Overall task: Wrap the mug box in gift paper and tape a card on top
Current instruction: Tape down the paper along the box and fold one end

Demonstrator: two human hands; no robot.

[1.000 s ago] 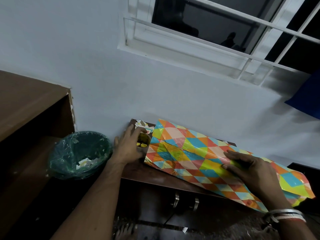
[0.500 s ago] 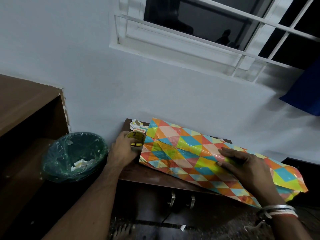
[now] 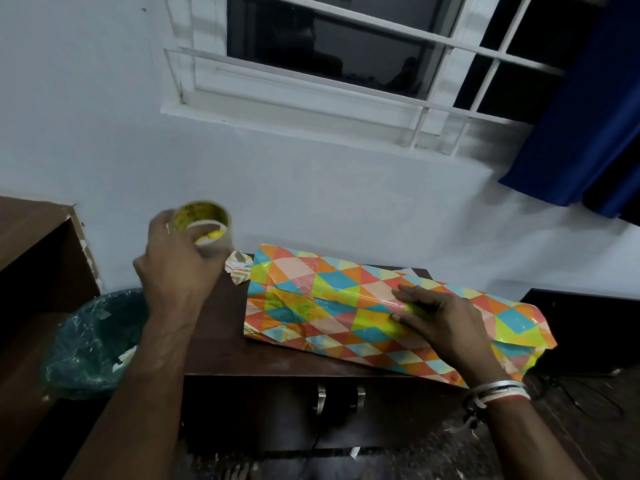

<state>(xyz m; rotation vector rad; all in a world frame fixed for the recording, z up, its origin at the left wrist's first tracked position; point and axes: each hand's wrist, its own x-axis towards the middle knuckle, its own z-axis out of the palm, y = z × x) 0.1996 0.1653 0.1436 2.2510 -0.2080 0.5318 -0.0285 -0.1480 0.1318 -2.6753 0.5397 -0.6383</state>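
Gift paper (image 3: 349,310) folded over on the dark wooden table (image 3: 242,344), right hand (image 3: 440,317) pressing flat-fingered on its seam, left hand (image 3: 176,265) gripping tape roll (image 3: 204,226) aloft beside it.

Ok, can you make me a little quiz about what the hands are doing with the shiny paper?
1. True or false: the right hand presses flat on the colourful triangle-patterned gift paper.
2. What does the left hand grip? A) scissors B) a yellow-cored roll of clear tape C) a card
3. Fill in: the round bin lined with green plastic stands to the ___ of the dark brown wooden table.
Key: 1 true; 2 B; 3 left.
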